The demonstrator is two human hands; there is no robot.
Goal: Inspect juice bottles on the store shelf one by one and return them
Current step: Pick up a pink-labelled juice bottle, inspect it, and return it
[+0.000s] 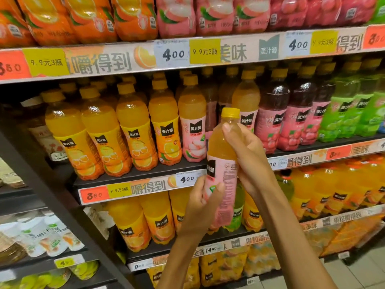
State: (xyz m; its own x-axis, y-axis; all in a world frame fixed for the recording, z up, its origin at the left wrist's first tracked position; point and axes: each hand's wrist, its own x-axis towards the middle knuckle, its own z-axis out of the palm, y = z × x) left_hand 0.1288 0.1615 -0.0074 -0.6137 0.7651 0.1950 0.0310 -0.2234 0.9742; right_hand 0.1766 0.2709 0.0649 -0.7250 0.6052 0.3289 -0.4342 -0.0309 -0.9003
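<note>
Shelf (133,180) bottles (133,130) behind hand-held bottle (221,155).

You hold one bottle (221,163) upright at the centre of the frame, in front of the middle shelf (133,187). Your right hand (248,155) wraps its neck from the right, just below the cap (230,112); your left hand (203,203) grips its lower body from the left. Behind it, rows of bottles (133,126) stand across the frame, with further rows on the shelves above and below.
</note>
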